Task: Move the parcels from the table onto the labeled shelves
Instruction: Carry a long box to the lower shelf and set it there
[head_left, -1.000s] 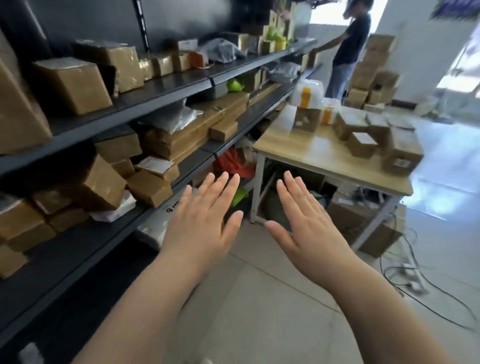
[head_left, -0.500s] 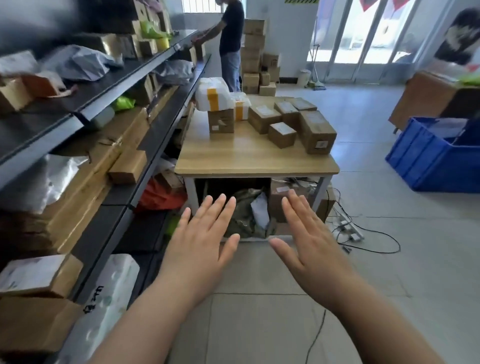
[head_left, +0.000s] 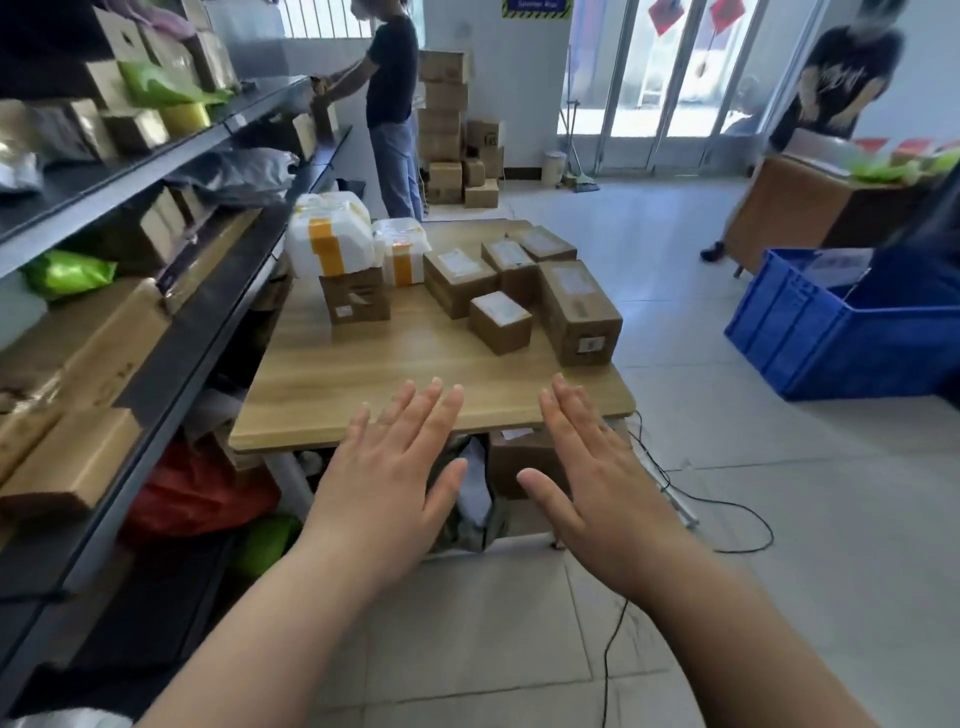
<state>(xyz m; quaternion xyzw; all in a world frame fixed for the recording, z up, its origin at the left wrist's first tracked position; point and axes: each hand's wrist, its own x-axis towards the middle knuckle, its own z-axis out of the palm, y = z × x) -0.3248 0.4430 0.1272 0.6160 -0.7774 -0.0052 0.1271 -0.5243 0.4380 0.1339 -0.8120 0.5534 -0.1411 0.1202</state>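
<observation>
A wooden table (head_left: 395, 374) stands ahead with several parcels at its far half. Among them are a small brown box (head_left: 500, 322), a long brown box (head_left: 579, 312), a brown box (head_left: 355, 300) with a white taped parcel (head_left: 328, 240) on top, and a smaller white parcel (head_left: 401, 250). My left hand (head_left: 387, 483) and my right hand (head_left: 592, 483) are stretched out flat, palms down, over the table's near edge. Both hold nothing. The dark shelves (head_left: 208, 291) run along the left, filled with boxes and bags.
A blue crate (head_left: 810, 332) sits on the floor at right. One person (head_left: 389, 104) works at the shelves beyond the table, another (head_left: 836, 83) stands at far right by a brown counter (head_left: 800, 213). Stacked cartons (head_left: 447, 130) line the back wall. Cables (head_left: 691, 499) trail beside the table.
The view has swung from the shelves toward the table and come closer to it. Both hands stay flat and empty, now reaching over the table's near edge.
</observation>
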